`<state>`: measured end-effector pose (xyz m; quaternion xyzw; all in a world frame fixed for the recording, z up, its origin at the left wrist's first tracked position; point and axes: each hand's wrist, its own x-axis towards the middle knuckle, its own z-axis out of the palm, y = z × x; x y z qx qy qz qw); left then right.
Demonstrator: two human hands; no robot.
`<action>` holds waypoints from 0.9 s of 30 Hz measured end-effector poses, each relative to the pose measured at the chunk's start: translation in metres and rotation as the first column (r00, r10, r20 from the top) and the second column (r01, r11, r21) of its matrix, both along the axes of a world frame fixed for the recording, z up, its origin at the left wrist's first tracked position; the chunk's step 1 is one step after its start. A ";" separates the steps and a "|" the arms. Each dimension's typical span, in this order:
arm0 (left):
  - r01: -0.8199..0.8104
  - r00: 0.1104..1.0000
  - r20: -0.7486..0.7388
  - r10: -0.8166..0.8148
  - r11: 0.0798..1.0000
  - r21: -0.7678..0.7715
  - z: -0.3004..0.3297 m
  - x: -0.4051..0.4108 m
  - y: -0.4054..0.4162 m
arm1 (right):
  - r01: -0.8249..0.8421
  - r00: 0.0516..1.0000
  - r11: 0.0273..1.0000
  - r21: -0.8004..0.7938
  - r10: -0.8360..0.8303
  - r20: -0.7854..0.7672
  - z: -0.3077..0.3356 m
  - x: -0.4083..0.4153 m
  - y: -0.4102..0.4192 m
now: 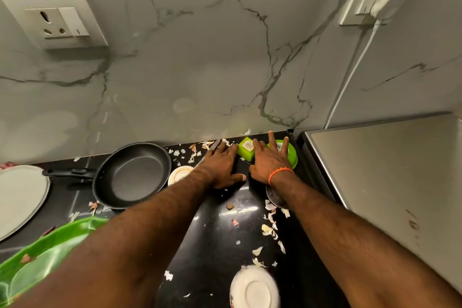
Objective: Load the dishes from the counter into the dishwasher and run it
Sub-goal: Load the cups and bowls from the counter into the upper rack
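While my right hand (pixel 271 162) lies flat, fingers straight, on the green bowl (pixel 287 152) right of centre, my left hand (pixel 221 165), also open-fingered, rests on the worktop (pixel 225 227) beside it.

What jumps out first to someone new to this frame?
Both arms stretch across the black counter: the left hand lies flat by a knife, the right hand spreads over a green bowl near the wall. A black frying pan sits left of them, and onion and garlic peels litter the counter.
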<state>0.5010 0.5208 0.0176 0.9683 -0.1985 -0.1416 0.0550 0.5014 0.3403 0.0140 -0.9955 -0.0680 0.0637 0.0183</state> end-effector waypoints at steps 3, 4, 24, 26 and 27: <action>-0.012 1.000 -0.015 0.012 0.999 -0.046 -0.004 -0.003 0.003 | -0.017 1.000 1.000 0.005 0.017 0.020 0.001 -0.009 -0.002; -0.030 1.000 -0.010 0.030 0.997 -0.068 -0.005 -0.005 0.004 | -0.034 0.999 0.999 0.007 0.034 0.036 0.001 -0.013 -0.002; 0.037 0.991 0.128 -0.031 0.998 -0.045 0.019 -0.058 0.022 | -0.194 0.981 0.980 0.046 0.195 -0.020 0.022 -0.063 0.008; 0.039 0.990 0.138 -0.031 0.998 -0.054 0.028 -0.067 0.020 | -0.220 0.975 0.974 0.058 0.220 -0.001 0.028 -0.075 -0.002; 0.043 0.989 0.141 -0.034 0.997 -0.057 0.033 -0.074 0.017 | -0.233 0.972 0.971 0.052 0.232 0.017 0.031 -0.082 -0.008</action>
